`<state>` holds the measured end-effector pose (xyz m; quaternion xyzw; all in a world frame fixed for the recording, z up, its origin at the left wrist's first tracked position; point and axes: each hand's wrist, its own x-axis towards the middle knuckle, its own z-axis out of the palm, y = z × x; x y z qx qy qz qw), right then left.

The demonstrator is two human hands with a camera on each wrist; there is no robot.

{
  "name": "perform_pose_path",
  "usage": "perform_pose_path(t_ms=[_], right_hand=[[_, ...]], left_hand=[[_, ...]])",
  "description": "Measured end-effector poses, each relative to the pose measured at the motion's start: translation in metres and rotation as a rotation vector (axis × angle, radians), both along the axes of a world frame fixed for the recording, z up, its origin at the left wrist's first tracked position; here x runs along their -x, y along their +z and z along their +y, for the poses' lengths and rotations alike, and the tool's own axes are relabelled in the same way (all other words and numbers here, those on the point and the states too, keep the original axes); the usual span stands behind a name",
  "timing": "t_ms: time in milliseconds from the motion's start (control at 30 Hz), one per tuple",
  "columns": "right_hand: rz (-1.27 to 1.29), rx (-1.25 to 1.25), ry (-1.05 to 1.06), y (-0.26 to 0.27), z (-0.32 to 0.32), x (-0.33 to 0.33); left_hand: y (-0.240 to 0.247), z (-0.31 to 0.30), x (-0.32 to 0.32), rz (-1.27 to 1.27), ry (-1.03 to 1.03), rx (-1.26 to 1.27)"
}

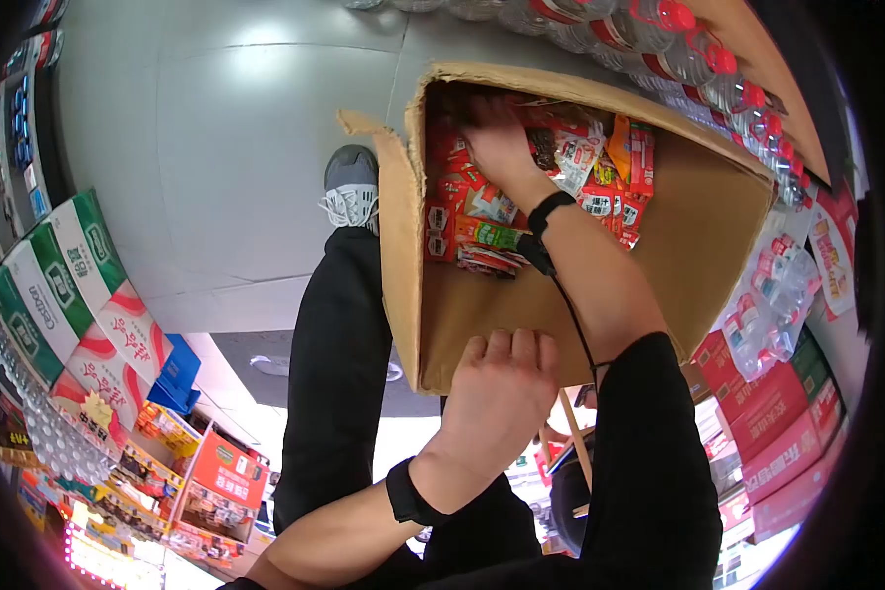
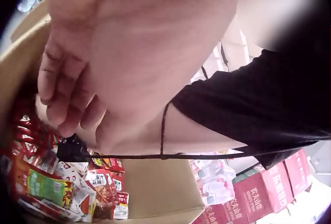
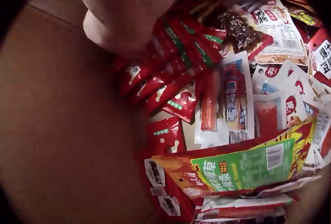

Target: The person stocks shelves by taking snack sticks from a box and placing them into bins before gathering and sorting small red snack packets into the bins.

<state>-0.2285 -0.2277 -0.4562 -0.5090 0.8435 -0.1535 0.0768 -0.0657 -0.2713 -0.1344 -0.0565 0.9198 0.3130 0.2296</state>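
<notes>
left hand [image 1: 504,385] half-curled, right hand [image 1: 499,140] among packets [image 3: 178,61]

With clock positions taken in the head view about the middle of the carton [image 1: 698,226], bare cardboard left room to pass between 2 and 4 o'clock, and a smaller pocket at 7. Packets [image 1: 610,208] filled the stretch from 9 to 1. The right hand [image 1: 497,143] occupied 10 o'clock, and its forearm [image 1: 605,265] slanted across the opening from 5, a black cord [image 1: 573,317] beside it. The left hand [image 1: 506,385] obstructed the near edge at 7. Outside, bottles [image 1: 659,54] lined 12 to 2; a flap [image 1: 395,167] and shoe [image 1: 351,182] stood at 9, a trouser leg [image 1: 336,344] at 8. Open floor [image 1: 256,147] lay beyond at 10.
</notes>
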Motion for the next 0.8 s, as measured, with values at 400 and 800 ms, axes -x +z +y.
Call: perform_pose_path(t_ms=[400, 800], right_hand=[[-1.408, 0.707, -1.031, 0.255, 0.097, -0.079], [-1.071, 0.163, -0.729, 0.086, 0.128, -0.032]], left_hand=[[0.002, 0.016, 0.019, 0.053, 0.297, 0.084], [0.008, 0.046, 0.028, -0.006, 0.442, -0.402]])
